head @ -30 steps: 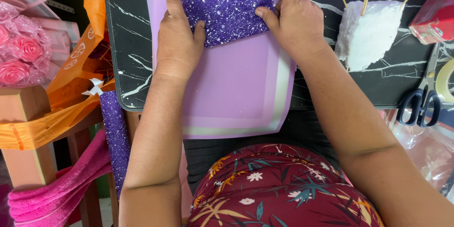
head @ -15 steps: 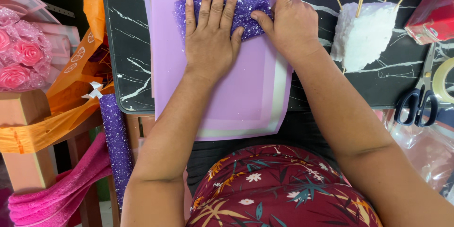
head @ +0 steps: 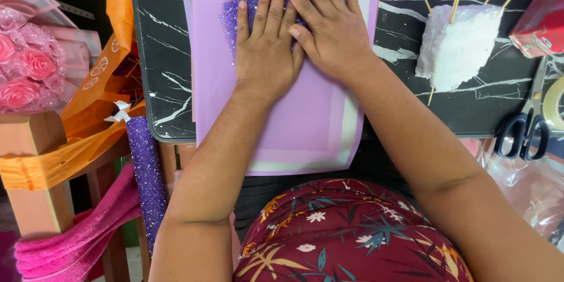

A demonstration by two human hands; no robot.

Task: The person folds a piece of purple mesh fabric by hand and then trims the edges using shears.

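A purple glitter sheet (head: 232, 14) lies on a lilac paper sheet (head: 305, 123) spread over the black marble-patterned table (head: 158, 70). My left hand (head: 267, 53) lies flat on the glitter sheet, fingers spread. My right hand (head: 329, 23) lies flat beside it, overlapping the left hand's fingers and covering the right part of the glitter sheet. Both palms rest on the sheet and grip nothing. Most of the glitter sheet is hidden under the hands.
A white foam block (head: 455, 47) with wooden skewers stands at the right. Black-handled scissors (head: 523, 132) and a tape roll (head: 555, 103) lie at the far right. A pink rose bouquet (head: 26, 70), orange paper (head: 100, 94) and a purple glitter roll (head: 147, 176) are left.
My right hand slid left from the glitter sheet's right edge onto its top, now overlapping the left hand. The left hand moved from the sheet's left end onto its middle, fingers spread.
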